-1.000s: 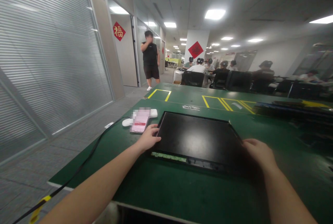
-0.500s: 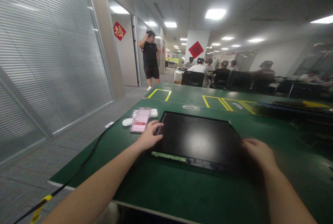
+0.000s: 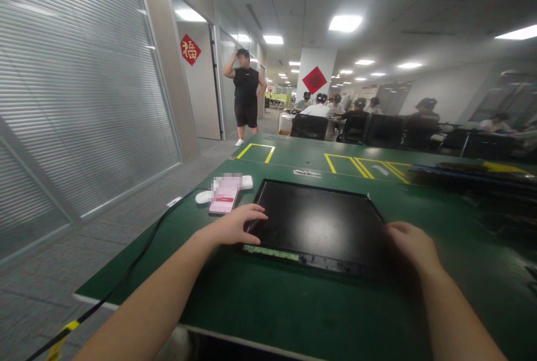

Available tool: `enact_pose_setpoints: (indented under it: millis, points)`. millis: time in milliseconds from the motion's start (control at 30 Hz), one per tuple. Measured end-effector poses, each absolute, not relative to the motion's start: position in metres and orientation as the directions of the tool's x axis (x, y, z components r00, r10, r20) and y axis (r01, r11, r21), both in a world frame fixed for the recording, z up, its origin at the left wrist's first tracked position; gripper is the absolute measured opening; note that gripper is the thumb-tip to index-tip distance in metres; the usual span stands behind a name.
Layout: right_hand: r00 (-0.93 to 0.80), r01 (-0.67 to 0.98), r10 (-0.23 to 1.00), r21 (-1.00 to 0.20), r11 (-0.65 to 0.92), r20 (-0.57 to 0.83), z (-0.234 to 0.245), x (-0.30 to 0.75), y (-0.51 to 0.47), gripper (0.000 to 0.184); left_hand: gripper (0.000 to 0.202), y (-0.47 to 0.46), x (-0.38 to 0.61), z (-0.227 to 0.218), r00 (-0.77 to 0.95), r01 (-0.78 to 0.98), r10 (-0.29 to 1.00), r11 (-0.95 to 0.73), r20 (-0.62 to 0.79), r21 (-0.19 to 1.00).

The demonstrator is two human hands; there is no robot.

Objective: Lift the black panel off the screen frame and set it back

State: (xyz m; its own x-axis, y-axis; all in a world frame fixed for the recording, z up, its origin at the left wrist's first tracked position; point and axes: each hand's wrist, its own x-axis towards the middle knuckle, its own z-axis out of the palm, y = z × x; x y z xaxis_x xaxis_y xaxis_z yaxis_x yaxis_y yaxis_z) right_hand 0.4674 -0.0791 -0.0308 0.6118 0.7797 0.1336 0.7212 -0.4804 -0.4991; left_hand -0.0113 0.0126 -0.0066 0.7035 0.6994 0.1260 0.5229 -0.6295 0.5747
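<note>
Head view | left hand (image 3: 235, 225) now sits farther down left edge of flat, black, rectangular screen panel (image 3: 319, 221), fingers spread wide | right hand (image 3: 413, 244) narrow at right edge, can't tell grip | panel unmoved on green tabletop (image 3: 293, 305), left side seemingly unclamped
</note>
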Motion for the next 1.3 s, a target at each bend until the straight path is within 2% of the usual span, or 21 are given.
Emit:
enact_pose_setpoints:
  millis: [133, 400, 600, 867, 1000, 1133, 1233, 1300]
  points:
    - [0.575, 0.758, 0.804, -0.468, -0.454, 0.152, -0.030, 0.461, -0.077, 0.036, 0.059, 0.012, -0.012, -0.004, 0.711, 0.510, 0.693, -0.624, 0.117, 0.592]
    - [0.327, 0.860, 0.934, -0.456, -0.231, 0.142, -0.040, 0.445, -0.070, 0.043, 0.055, 0.008, -0.007, -0.003, 0.734, 0.483, 0.666, -0.648, 0.131, 0.589]
    - [0.305, 0.873, 0.946, -0.429, -0.231, 0.112, -0.045, 0.447, -0.067, 0.037, 0.050, 0.006, -0.005, -0.003, 0.752, 0.463, 0.643, -0.672, 0.146, 0.578]
    - [0.252, 0.853, 0.966, -0.485, -0.194, 0.058, -0.039, 0.451, -0.070, 0.038, 0.047, 0.006, -0.006, -0.005, 0.742, 0.473, 0.658, -0.649, 0.127, 0.596]
    - [0.268, 0.847, 0.958, -0.497, -0.187, 0.097, -0.043, 0.451, -0.070, 0.042, 0.065, 0.000, -0.002, -0.006, 0.716, 0.508, 0.691, -0.612, 0.098, 0.607]
    - [0.279, 0.859, 0.949, -0.480, -0.178, 0.147, -0.046, 0.445, -0.069, 0.049, 0.087, -0.005, 0.003, -0.008, 0.742, 0.537, 0.669, -0.630, 0.042, 0.561]
    - [0.267, 0.871, 0.956, -0.455, -0.185, 0.123, -0.047, 0.442, -0.069, 0.050, 0.103, -0.006, 0.005, -0.009, 0.769, 0.543, 0.639, -0.655, 0.002, 0.526]
    - [0.270, 0.878, 0.959, -0.431, -0.207, 0.090, -0.048, 0.441, -0.068, 0.049, 0.105, -0.006, 0.006, -0.010, 0.773, 0.537, 0.634, -0.665, 0.012, 0.519]
